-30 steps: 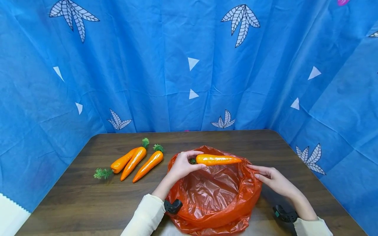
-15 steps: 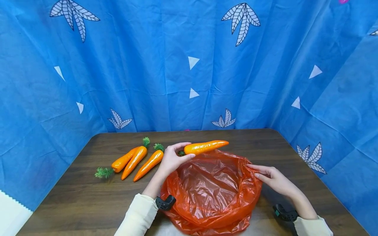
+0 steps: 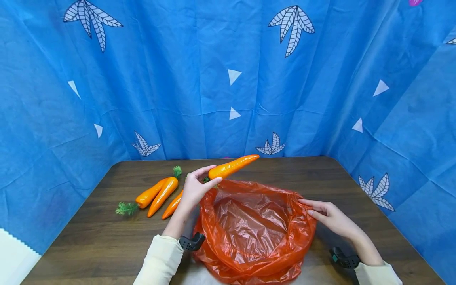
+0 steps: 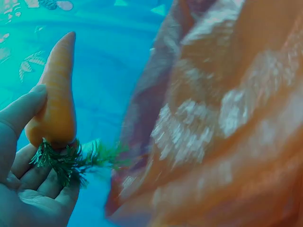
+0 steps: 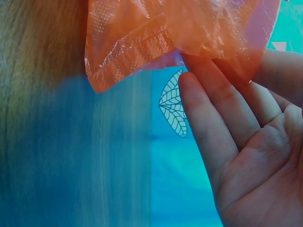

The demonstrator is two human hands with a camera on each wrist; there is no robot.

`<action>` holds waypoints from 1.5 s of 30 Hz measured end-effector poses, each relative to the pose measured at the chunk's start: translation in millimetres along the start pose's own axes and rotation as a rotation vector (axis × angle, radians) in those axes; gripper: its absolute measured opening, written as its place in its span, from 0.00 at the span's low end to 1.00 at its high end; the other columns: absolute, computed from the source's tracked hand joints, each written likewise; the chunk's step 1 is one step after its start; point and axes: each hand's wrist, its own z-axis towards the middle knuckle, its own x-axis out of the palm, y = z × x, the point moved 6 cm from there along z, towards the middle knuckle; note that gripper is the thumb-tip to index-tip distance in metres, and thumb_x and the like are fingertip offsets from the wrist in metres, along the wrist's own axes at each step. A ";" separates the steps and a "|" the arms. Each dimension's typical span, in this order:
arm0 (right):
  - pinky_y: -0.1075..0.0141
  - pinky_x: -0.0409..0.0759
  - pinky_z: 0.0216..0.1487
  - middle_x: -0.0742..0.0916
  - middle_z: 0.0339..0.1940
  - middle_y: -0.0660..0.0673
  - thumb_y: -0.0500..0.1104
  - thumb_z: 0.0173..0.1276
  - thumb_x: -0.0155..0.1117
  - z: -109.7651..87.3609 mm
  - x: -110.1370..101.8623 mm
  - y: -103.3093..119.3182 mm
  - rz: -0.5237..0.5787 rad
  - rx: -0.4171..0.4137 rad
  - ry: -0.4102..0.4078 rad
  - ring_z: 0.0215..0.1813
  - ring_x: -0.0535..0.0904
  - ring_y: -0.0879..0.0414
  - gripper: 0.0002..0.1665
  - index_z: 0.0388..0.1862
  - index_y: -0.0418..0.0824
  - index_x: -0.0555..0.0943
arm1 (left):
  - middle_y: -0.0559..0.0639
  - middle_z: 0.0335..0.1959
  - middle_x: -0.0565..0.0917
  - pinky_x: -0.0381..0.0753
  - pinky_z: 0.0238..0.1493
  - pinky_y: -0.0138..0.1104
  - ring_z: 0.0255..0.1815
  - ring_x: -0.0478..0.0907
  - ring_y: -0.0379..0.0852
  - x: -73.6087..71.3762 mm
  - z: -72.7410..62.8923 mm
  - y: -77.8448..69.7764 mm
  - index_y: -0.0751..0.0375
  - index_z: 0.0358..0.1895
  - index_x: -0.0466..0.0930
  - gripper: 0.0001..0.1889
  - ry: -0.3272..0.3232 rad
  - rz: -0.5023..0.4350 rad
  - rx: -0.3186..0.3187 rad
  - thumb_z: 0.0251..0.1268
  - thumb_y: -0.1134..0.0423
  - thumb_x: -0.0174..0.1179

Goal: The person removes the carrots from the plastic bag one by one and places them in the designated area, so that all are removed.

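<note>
My left hand (image 3: 194, 190) pinches an orange carrot (image 3: 233, 167) by its thick end, above the far left rim of a red plastic bag (image 3: 303, 241). The carrot's tip points up and to the right. Its green leafy top (image 4: 64, 158) hangs by the palm in the left wrist view. The bag's mouth gapes upward, and its crinkled inside shows. At the bag's right rim, my right hand (image 3: 333, 219) holds the plastic between thumb and fingers. In the right wrist view some fingertips are hidden behind the bag's edge (image 5: 132, 52).
Three more carrots lie on the left of the dark wooden table (image 3: 89, 241): one slanting left (image 3: 149, 196), one leaning on it (image 3: 164, 194), and one (image 3: 172, 208) partly covered by my left hand. A blue curtain (image 3: 213, 79) surrounds the table's back and sides.
My left hand has moved left and away from me with the carrot, lifting it from over the bag's mouth and tilting its tip upward. The right hand has kept its hold on the rim.
</note>
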 end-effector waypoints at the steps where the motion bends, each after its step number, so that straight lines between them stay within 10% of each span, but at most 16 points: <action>1: 0.61 0.79 0.44 0.78 0.53 0.27 0.33 0.73 0.48 0.1 0.1 0.9 -0.001 -0.007 0.002 0.45 0.82 0.48 0.25 0.65 0.22 0.61 | 0.54 0.48 0.81 0.79 0.45 0.35 0.47 0.78 0.49 -3.1 0.6 -0.6 0.62 0.53 0.80 0.22 -0.012 -0.013 0.004 0.54 0.60 0.70; 18: 0.62 0.80 0.44 0.77 0.55 0.27 0.32 0.73 0.46 1.4 1.8 0.3 0.013 -0.044 0.014 0.48 0.81 0.50 0.24 0.65 0.21 0.61 | 0.56 0.53 0.77 0.77 0.43 0.27 0.48 0.75 0.47 -74.3 3.2 0.7 0.64 0.57 0.76 0.27 -0.197 -0.034 -0.077 0.55 0.54 0.67; 35: 0.61 0.80 0.44 0.74 0.56 0.23 0.33 0.74 0.47 -1.4 -0.1 -1.8 0.018 -0.040 0.010 0.49 0.81 0.50 0.25 0.66 0.22 0.60 | 0.58 0.60 0.71 0.70 0.57 0.39 0.59 0.66 0.53 -181.2 -22.8 25.6 0.63 0.64 0.70 0.37 -0.383 0.249 -0.264 0.55 0.44 0.63; 45: 0.62 0.80 0.44 0.75 0.56 0.24 0.34 0.74 0.47 -1.2 0.8 -4.0 0.005 -0.035 0.004 0.49 0.81 0.51 0.25 0.66 0.22 0.61 | 0.61 0.55 0.76 0.72 0.31 0.19 0.53 0.71 0.54 -228.1 -24.3 49.8 0.65 0.60 0.74 0.34 -0.496 0.395 -0.260 0.54 0.47 0.66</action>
